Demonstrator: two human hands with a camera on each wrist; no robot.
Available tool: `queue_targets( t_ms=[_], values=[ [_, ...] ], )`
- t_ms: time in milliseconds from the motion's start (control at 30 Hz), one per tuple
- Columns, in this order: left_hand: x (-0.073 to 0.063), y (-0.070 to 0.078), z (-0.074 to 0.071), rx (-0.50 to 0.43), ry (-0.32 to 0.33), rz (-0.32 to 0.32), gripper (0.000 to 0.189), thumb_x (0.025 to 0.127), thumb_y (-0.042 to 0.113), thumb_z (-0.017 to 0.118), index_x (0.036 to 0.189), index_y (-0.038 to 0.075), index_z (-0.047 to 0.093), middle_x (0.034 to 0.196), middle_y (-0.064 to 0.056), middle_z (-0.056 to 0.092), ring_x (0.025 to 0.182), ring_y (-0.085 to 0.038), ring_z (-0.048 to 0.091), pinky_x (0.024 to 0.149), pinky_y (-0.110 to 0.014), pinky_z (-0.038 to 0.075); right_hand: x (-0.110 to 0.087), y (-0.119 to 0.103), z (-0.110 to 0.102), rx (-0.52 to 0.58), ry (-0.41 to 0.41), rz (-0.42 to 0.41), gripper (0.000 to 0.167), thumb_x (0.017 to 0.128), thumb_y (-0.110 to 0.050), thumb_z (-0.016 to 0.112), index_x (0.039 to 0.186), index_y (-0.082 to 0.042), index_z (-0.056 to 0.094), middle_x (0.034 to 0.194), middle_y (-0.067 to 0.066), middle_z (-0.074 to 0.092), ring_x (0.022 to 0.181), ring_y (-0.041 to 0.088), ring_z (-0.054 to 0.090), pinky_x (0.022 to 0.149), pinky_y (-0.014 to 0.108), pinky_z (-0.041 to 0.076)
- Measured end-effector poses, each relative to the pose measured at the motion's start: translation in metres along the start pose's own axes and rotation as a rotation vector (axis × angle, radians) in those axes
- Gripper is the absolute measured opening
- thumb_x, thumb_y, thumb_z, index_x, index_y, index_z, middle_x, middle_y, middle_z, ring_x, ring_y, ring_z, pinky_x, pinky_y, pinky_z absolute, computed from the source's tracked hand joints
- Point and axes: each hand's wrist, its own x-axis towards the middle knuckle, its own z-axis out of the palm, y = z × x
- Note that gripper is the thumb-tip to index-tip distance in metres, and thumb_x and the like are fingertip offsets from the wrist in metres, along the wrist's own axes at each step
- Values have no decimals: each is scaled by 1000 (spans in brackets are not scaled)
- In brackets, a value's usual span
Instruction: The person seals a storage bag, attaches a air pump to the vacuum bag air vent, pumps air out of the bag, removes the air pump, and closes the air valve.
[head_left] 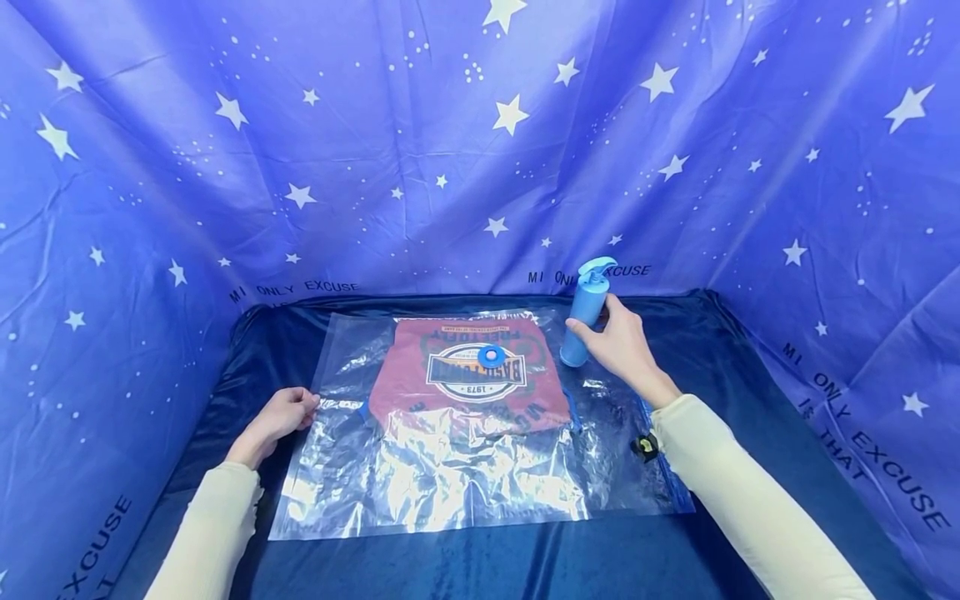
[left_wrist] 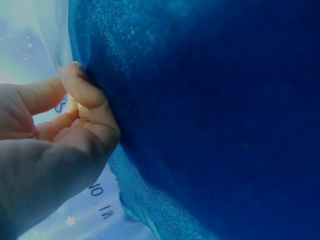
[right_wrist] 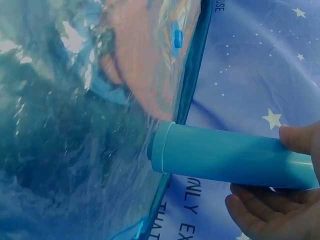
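A clear plastic storage bag (head_left: 465,492) lies flat, with a folded red garment (head_left: 397,375) printed with a badge inside it. On its top side sits a round blue valve (head_left: 492,357). My left hand (head_left: 279,417) pinches the bag's left edge between thumb and curled fingers; the left wrist view shows the film at the fingertips. Right of the garment, my right hand (head_left: 624,342) grips a blue hand pump (head_left: 582,329) around its barrel. The pump stands nearly upright, its light-blue handle on top. In the right wrist view, the pump's lower end (right_wrist: 162,147) is close to the bag; contact cannot be told.
Dark blue velvety cloth (head_left: 420,567) covers the table under the bag. Star-printed blue-purple curtains (head_left: 420,150) enclose the back and both sides. A small black object (head_left: 645,447) shows beside the right sleeve, near the bag's blue-edged right end (head_left: 678,487).
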Motion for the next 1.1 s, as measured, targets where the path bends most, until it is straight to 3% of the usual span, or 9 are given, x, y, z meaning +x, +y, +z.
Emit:
queue_targets(
  t_ms=[500, 1100],
  values=[
    [-1, 1, 0, -1, 1, 23, 28, 111, 8, 49, 85, 0, 54, 80, -4, 56, 73, -16, 54, 67, -28, 48, 6, -14, 16, 74, -19, -18, 53, 99, -37, 76, 130, 2, 56, 112, 22, 68, 95, 35, 69, 76, 51, 58],
    [0, 0, 0, 8, -4, 2, 27, 112, 8, 48, 87, 0, 55, 82, -6, 57, 76, -17, 55, 69, -28, 49, 14, -44, 47, 121, -63, -49, 51, 98, -34, 77, 130, 1, 57, 111, 20, 69, 94, 33, 70, 75, 48, 59]
  ],
)
